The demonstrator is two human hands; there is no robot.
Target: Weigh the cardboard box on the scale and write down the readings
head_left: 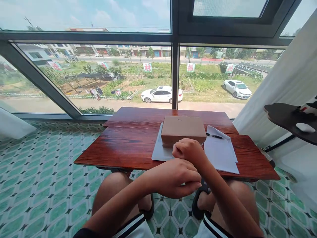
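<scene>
My left hand is in the air in front of the table's near edge, back upward, with the fingers curled in. Nothing shows in it. Just beyond and above it, my right hand is closed in a fist in front of the brown box. I see no object in that fist, though its palm side is hidden. The two hands overlap in view; whether they touch, I cannot tell. The box rests on a flat silver-grey panel, like a closed laptop, on the dark red wooden table.
White paper sheets with a black pen lie right of the box. A dark shelf holding a white rounded object stands at the right, near a white curtain. Behind the table are large windows with dark frames.
</scene>
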